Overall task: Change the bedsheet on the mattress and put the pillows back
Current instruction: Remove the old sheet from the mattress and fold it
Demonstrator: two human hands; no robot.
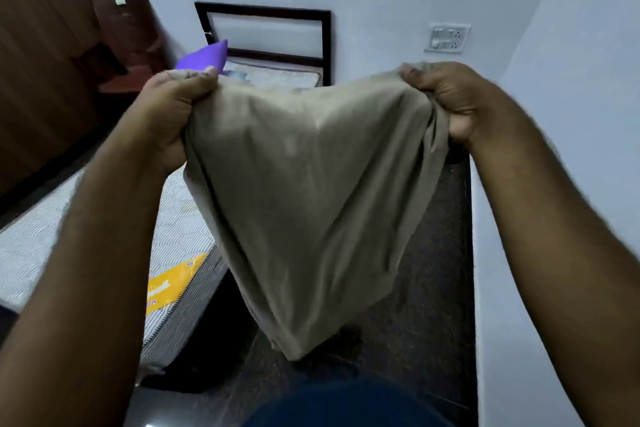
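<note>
Now you're gripping the folded bedsheet point(308, 191) in both hands: left hand point(173, 107), right hand point(446, 100); shake it open over the bare mattress point(41, 239) on your left.

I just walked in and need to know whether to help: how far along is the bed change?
Done: the mattress lies bare, so the old sheet looks stripped.
In hand: the left hand and right hand each grip a top corner of the folded beige sheet, held up beside the bed.
Left: spreading and tucking the sheet, then replacing the pillows; a purple pillow waits near the headboard.
</note>
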